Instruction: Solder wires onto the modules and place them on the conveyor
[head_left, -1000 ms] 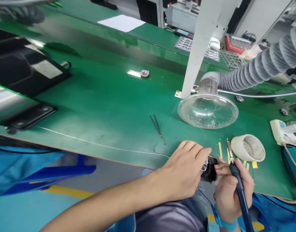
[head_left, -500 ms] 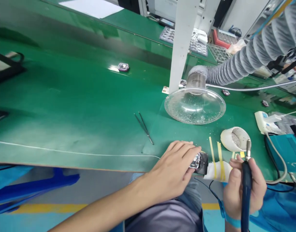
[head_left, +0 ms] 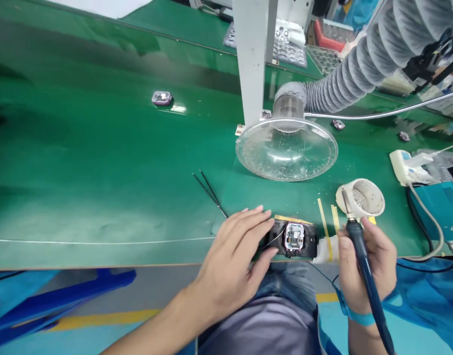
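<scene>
- Glossy green workbench [head_left: 111, 177] fills the frame; clear funnel-shaped extraction hood [head_left: 285, 165] on a grey corrugated hose [head_left: 359, 69] hangs over it, beside a white post [head_left: 250, 64].
- Small square circuit module with a pale rim [head_left: 295, 236]: seated on a black rectangular fixture [head_left: 310, 241] at the bench's near edge, between the hands.
- Left hand [head_left: 233, 251]: at the fixture's left end, fingers long, thumb apart from them. Can't tell if the hidden fingers pin anything.
- Thin white wire [head_left: 100, 241] runs along the bench to that hand; thin strand spans hand to module.
- Right hand [head_left: 370, 266]: fingers wrapped around a dark blue soldering iron [head_left: 370, 291], metal tip up, clear of the module. Tip overlaps the round white pot [head_left: 372, 209]; contact unclear.
- Black tweezers [head_left: 219, 206] lie just beyond the left hand.
- Yellow tape strips [head_left: 323, 219] right of the fixture.
- Teal box [head_left: 438, 202] far right.
</scene>
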{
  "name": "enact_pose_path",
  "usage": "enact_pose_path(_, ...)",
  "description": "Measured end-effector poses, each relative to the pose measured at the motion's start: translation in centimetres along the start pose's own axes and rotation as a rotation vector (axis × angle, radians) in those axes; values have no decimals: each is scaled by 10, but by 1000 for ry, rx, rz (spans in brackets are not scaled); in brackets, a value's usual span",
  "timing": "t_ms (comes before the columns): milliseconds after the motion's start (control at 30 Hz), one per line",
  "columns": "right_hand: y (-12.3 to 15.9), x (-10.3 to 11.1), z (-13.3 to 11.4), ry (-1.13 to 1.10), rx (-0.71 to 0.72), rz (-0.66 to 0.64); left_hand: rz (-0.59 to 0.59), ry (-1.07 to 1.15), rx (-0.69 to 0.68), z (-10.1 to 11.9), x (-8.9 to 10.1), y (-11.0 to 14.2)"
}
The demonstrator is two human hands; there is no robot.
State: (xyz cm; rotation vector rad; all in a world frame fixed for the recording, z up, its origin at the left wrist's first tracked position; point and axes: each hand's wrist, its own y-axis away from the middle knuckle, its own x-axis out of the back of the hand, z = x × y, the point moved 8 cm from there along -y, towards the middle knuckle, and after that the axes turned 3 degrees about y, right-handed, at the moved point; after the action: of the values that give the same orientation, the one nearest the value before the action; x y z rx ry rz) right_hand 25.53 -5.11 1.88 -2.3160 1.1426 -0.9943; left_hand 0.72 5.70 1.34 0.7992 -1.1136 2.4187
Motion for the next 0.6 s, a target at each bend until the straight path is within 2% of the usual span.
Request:
enact_pose_path(133,3,-24,-20,-144,142,-110,-41,-44,12,-5,5,18)
enact_pose_path(267,1,-36,-30,-199,249,-200,-72,-1,8,2,10,27)
enact_pose_path(467,4,-33,-25,-250,289,-203,10,63,-4,16,22,18)
enact_pose_path(600,9,-30,-21,-237,282,-218,73,48,-3,15,16,8)
